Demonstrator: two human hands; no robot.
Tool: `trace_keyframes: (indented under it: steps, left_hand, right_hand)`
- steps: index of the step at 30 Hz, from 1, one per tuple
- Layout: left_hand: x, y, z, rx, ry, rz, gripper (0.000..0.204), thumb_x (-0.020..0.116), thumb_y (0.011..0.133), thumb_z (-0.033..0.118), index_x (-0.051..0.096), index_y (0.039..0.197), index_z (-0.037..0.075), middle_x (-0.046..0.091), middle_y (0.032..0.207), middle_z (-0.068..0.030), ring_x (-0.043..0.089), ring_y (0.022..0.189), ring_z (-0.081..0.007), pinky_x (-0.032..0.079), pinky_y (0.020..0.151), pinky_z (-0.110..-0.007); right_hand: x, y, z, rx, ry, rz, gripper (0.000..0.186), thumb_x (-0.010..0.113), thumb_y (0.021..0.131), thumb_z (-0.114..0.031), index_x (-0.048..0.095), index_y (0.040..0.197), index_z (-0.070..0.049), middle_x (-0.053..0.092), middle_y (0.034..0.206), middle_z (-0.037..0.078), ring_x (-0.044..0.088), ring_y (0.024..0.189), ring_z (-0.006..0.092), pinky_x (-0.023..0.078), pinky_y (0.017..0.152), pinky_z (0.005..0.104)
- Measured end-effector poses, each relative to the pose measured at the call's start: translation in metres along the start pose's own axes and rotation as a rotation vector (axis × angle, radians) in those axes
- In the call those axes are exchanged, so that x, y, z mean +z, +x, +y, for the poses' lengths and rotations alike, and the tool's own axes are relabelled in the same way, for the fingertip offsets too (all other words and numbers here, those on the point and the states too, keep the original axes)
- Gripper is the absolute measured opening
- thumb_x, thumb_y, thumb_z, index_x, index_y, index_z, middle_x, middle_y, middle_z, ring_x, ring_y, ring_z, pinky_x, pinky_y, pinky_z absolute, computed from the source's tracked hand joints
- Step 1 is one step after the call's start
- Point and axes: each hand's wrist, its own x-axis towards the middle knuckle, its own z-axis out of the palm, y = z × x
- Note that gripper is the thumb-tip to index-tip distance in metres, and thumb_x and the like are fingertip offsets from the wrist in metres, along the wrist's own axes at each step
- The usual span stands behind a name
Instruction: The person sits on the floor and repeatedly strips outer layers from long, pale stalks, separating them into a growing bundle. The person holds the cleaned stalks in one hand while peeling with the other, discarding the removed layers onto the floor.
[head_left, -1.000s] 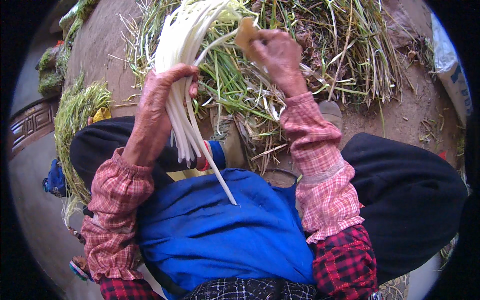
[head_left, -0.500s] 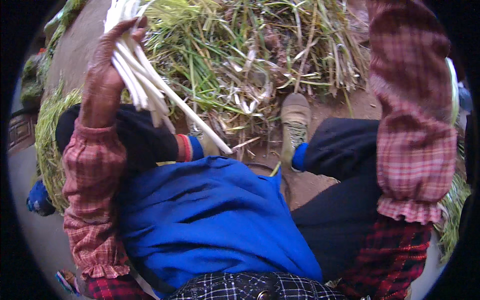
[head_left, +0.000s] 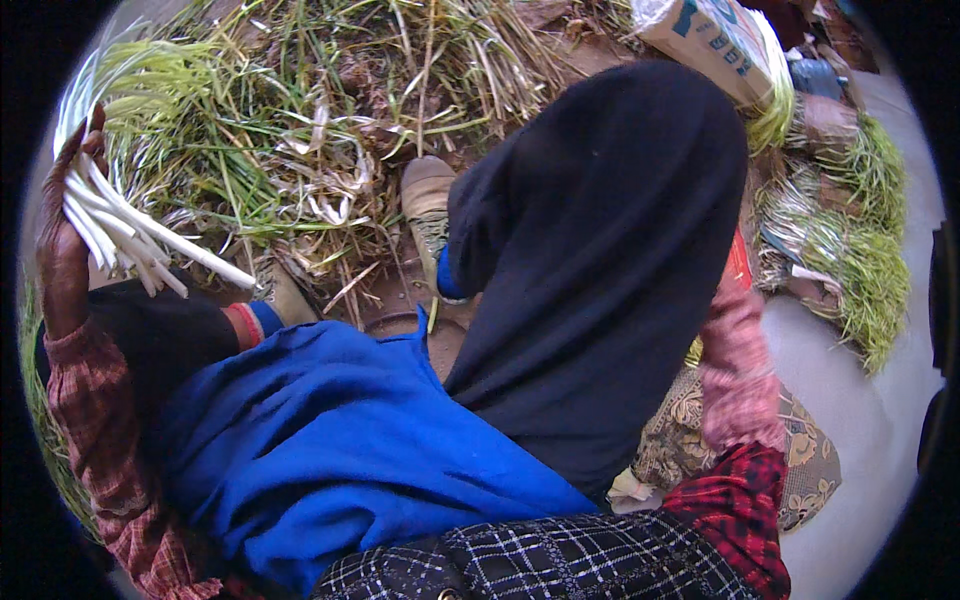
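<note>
Fingers of my left hand [head_left: 70,225] are wrapped round a bunch of long white stalks [head_left: 135,228] at the far left, their pale leafy ends fanning upward. Beyond them lies a heap of loose green and dry stalks and leaves [head_left: 330,120]. My right forearm, in a pink checked sleeve [head_left: 740,370], reaches up beside my raised dark-trousered knee [head_left: 620,190]; the knee hides that hand's fingers. A blue apron [head_left: 350,430] covers my lap.
Bundles of fine green stalks [head_left: 850,260] lie along the right side. At upper right is a printed light brown package [head_left: 710,55]. A red item [head_left: 738,255] shows behind my knee, a patterned cloth [head_left: 805,470] below it. My shoes [head_left: 425,195] rest by the heap.
My right hand has left the held bunch and swung down to the right behind my knee, now raised higher. The view has turned rightward; the bunch stays in my left hand.
</note>
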Motion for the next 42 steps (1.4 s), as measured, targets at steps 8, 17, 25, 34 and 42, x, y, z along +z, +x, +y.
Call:
trace_keyframes:
  steps: [8, 17, 25, 34, 42]
  left_hand:
    - [0.029, 0.008, -0.035, 0.086, -0.140, 0.045, 0.046, 0.062, 0.087, 0.002, 0.045, 0.129, -0.004, 0.064, 0.110, -0.0165, 0.067, 0.085, -0.0222, 0.058, 0.074, -0.030]
    - [0.061, 0.017, -0.046, 0.185, -0.010, 0.060, 0.050, 0.061, 0.085, -0.001, 0.041, 0.130, -0.003, 0.063, 0.113, -0.0185, 0.069, 0.077, -0.0238, 0.059, 0.064, -0.029]
    - [0.025, 0.003, -0.030, 0.356, 0.081, 0.092, 0.047, 0.064, 0.084, 0.004, 0.046, 0.127, 0.002, 0.066, 0.111, -0.0141, 0.067, 0.090, -0.0194, 0.052, 0.059, -0.024]
    - [0.040, 0.005, -0.025, 0.386, 0.023, 0.060, 0.046, 0.063, 0.085, 0.004, 0.046, 0.127, 0.000, 0.065, 0.112, -0.0159, 0.066, 0.093, -0.0213, 0.052, 0.065, -0.027]
    - [0.039, 0.002, -0.029, 0.394, 0.000, 0.053, 0.044, 0.061, 0.086, 0.004, 0.046, 0.127, -0.002, 0.064, 0.112, -0.0175, 0.065, 0.095, -0.0231, 0.053, 0.071, -0.029]
  right_hand:
    - [-0.004, -0.040, 0.062, 0.212, 0.004, 0.069, 0.031, 0.058, 0.089, -0.016, 0.060, 0.118, -0.006, 0.065, 0.106, 0.010, 0.061, 0.098, 0.0207, 0.046, 0.088, 0.0294]
    - [-0.091, 0.020, -0.060, -0.049, 0.013, 0.219, 0.035, 0.058, 0.089, -0.013, 0.057, 0.123, -0.006, 0.064, 0.111, 0.011, 0.060, 0.104, 0.0214, 0.045, 0.093, 0.0290]
    - [0.079, 0.096, -0.367, -0.874, -0.097, -0.766, 0.059, 0.059, 0.087, -0.043, 0.051, 0.129, -0.002, 0.059, 0.120, 0.014, 0.064, 0.071, 0.0131, 0.053, 0.060, 0.0256]
    - [0.181, 0.105, -0.398, -0.607, -0.106, -0.967, 0.041, 0.063, 0.086, -0.040, 0.066, 0.105, -0.004, 0.066, 0.079, 0.005, 0.061, 0.056, 0.0101, 0.048, 0.045, 0.0239]
    - [0.186, 0.117, -0.377, -0.655, 0.067, -0.694, 0.032, 0.061, 0.087, -0.041, 0.065, 0.085, -0.010, 0.053, 0.059, -0.005, 0.052, 0.052, 0.0045, 0.041, 0.043, 0.0215]
